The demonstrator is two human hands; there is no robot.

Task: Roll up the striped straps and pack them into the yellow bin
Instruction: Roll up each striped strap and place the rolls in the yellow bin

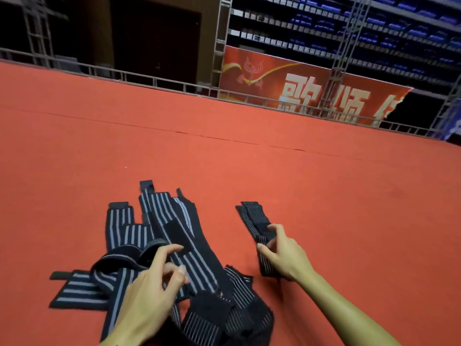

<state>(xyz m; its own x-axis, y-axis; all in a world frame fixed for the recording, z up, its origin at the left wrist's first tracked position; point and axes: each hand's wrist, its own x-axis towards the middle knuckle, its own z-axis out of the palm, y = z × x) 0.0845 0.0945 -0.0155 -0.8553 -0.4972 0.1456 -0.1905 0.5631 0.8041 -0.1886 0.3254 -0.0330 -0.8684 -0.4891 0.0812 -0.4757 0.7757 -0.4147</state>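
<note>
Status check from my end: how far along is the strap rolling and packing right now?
Early stage. Nothing looks finished: no rolled strap shows, and the yellow bin is not in view. In hand: the right hand pinches a separate striped strap lying flat on the red floor, apart from the rest. The left hand hovers over the pile of straps, holding nothing. Left: that whole loose, overlapping pile.

The straps [174,236] are black with pale grey-blue lengthwise stripes and plain black end patches. They lie on a flat orange-red carpet [249,171]. Behind it hangs a red banner [311,91] with white characters and a yellow swirl, below dark shelving [374,28] dotted with blue.
</note>
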